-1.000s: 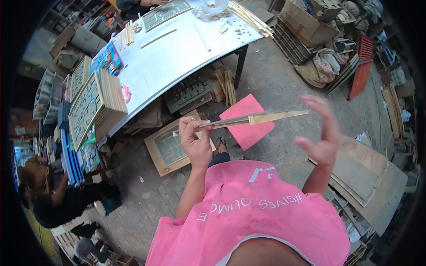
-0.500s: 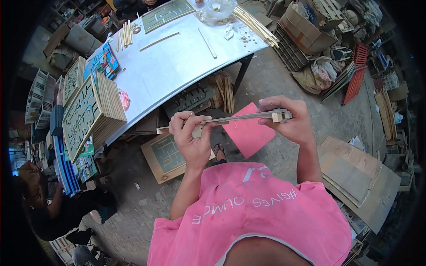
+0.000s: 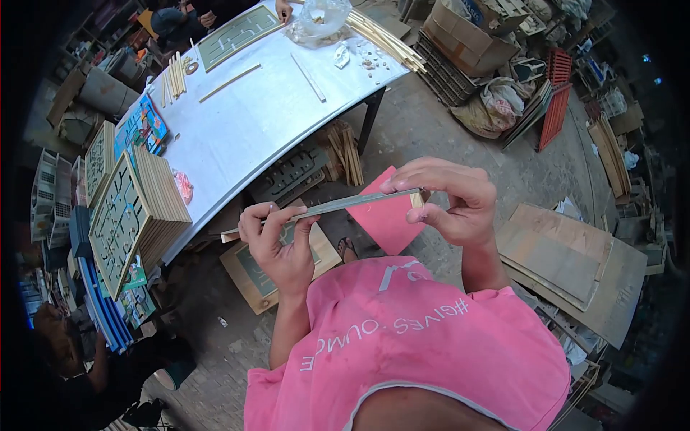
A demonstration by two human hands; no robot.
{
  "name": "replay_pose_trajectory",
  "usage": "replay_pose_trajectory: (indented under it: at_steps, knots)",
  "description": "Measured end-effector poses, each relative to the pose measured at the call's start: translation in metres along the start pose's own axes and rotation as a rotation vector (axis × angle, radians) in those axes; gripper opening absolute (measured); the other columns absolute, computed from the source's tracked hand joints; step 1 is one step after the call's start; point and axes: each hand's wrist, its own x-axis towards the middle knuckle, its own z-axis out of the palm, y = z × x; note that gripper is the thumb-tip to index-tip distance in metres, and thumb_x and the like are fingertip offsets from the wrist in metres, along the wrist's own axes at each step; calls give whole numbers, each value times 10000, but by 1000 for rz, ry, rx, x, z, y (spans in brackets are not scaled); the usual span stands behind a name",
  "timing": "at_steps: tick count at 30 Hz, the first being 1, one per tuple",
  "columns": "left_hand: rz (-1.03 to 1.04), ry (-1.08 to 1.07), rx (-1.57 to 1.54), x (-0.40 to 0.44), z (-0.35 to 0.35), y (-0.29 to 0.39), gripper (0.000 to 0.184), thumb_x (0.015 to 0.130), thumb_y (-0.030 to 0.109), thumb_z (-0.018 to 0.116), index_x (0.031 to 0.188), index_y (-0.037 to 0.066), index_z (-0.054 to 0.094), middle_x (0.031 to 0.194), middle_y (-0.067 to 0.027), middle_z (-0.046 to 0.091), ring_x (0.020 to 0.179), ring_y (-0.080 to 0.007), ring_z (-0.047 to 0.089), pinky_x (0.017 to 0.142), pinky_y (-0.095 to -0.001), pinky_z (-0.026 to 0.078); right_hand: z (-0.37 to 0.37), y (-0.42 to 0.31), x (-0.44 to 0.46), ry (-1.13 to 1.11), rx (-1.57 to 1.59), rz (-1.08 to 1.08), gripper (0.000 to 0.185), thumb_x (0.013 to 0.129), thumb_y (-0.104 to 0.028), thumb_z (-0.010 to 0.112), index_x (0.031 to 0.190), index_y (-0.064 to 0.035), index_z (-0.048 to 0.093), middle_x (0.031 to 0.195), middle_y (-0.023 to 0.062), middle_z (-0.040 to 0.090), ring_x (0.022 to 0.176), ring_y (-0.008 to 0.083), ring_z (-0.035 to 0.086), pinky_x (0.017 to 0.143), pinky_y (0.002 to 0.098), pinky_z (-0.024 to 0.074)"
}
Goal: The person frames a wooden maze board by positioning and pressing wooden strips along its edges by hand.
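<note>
A thin grey-green board (image 3: 343,203) is seen almost edge-on in front of my chest, so its faces are mostly hidden. My left hand (image 3: 279,244) pinches it near the left end, thumb below and fingers above. At the opposite end my right hand (image 3: 456,197) grips it, next to a small pale wooden piece (image 3: 417,200) at the board's tip. Beyond the board, a pink sheet (image 3: 388,226) lies lower down. Partly hidden below my left hand is a wood-framed maze-like panel (image 3: 248,276).
A white-topped table (image 3: 237,129) holds a framed panel (image 3: 241,37), wooden strips (image 3: 230,82) and a plastic bag (image 3: 316,25). A stack of framed panels (image 3: 140,223) stands left. Plywood sheets (image 3: 560,251) lie right. Another person's hand (image 3: 284,10) is at the far edge.
The board has tilted slightly and my right hand's fingers have shifted to its upper edge and end. The view has moved, and a person's hand now shows at the table's far edge.
</note>
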Motion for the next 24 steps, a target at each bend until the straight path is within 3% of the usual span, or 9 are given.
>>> replay_pose_trajectory:
  at_steps: [2, 6, 8, 15, 17, 21, 23, 24]
  knots:
    - [-7, 7, -4, 0, -1, 2, 222, 669, 173, 837, 824, 102, 695, 847, -28, 463, 850, -207, 458, 855, -347, 316, 2, 8, 1, 6, -79, -230, 332, 804, -248, 770, 966, 31, 693, 883, 150, 726, 813, 260, 694, 707, 359, 507]
    - [-16, 5, -17, 1, -3, 5, 225, 666, 166, 837, 828, 101, 696, 852, -30, 458, 853, -204, 451, 821, -331, 324, 5, 1, 3, 34, -98, -233, 324, 829, -262, 744, 945, 35, 691, 853, 146, 725, 779, 244, 688, 768, 406, 489]
    - [-17, 15, -19, 1, -3, 7, 226, 666, 163, 838, 831, 99, 697, 858, -31, 451, 854, -199, 444, 790, -324, 327, 5, -1, 4, 51, -103, -243, 296, 722, -170, 802, 933, 18, 711, 841, 88, 728, 737, 212, 670, 757, 362, 477]
    - [-28, 1, -29, 0, -5, 7, 222, 672, 153, 838, 834, 94, 698, 859, -30, 446, 848, -193, 439, 764, -322, 331, 6, -2, 5, 70, -134, -228, 284, 717, -211, 810, 901, -9, 731, 768, 52, 714, 686, 176, 649, 805, 378, 446]
    - [-9, -55, -19, 0, -7, 8, 151, 741, -54, 736, 849, 11, 653, 923, -40, 412, 852, -144, 438, 730, -244, 382, 6, -3, 6, 64, -142, -199, 275, 721, -219, 810, 900, -22, 740, 741, 38, 702, 685, 167, 653, 840, 381, 427]
    - [-8, -58, -7, 1, -6, 6, 151, 745, -52, 735, 855, 6, 649, 925, -39, 411, 847, -138, 443, 728, -239, 391, 5, -3, 8, 92, -173, -191, 231, 728, -205, 805, 870, -34, 747, 705, 23, 693, 657, 154, 648, 861, 383, 411]
    - [-63, -1, -58, 2, -5, 4, 224, 673, 122, 837, 829, 68, 687, 873, -40, 445, 845, -187, 450, 738, -289, 355, -1, 2, 8, -40, -196, -185, 458, 696, -327, 828, 1027, -30, 714, 896, 62, 730, 797, 171, 688, 923, 408, 407]
    - [-61, -5, -54, 3, -4, 1, 224, 673, 122, 837, 829, 68, 687, 873, -40, 445, 845, -187, 450, 738, -289, 355, -1, 0, 10, -36, -192, -184, 458, 696, -327, 828, 1027, -30, 714, 896, 62, 730, 797, 171, 688, 923, 408, 407]
